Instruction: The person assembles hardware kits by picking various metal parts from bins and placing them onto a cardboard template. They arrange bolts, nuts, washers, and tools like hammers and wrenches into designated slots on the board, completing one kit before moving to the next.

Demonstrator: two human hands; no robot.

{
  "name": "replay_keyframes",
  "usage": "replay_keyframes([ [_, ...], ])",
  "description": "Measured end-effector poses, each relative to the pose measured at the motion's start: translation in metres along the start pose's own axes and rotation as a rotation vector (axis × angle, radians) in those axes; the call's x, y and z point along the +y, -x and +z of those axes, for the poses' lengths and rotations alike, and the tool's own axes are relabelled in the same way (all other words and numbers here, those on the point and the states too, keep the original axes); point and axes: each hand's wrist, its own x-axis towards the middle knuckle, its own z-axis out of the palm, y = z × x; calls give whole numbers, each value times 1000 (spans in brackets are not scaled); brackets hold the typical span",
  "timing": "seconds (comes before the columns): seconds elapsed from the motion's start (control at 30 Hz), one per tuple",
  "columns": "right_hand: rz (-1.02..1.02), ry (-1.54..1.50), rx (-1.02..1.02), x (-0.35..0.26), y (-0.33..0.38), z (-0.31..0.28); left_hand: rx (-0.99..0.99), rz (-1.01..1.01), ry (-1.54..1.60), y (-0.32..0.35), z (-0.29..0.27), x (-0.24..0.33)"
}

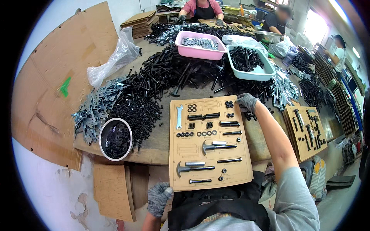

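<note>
We find the left hand [159,199] low, fingers closed on the cardboard sheet [187,154] at its near left corner; the sheet overhangs the table [154,140]; the right hand [247,102], arm outstretched, grips the far right corner; black bolts [154,77] lie beyond.

The left hand [158,199], in a grey knit glove, sits low in front of the near edge of the bench [156,142], fingers curled in a grip and thumb stretched rightward. Only a short piece of the left forearm [151,223] shows below its cuff. The right arm reaches forward over that edge, slightly bent at the elbow, its forearm [275,134] bare beyond a grey sleeve [295,190]. The right hand [248,102], likewise gloved, turns leftward at the wrist, fingers bent in a grip.
</note>
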Motion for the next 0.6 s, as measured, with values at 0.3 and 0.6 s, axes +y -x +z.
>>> replay_keyframes([
  [0.3,22,-290,-241,20,44,-2,-30,-27,273,-2,-15,1],
  [0.6,-54,-237,-165,35,73,9,21,49,69,-1,-3,23],
])
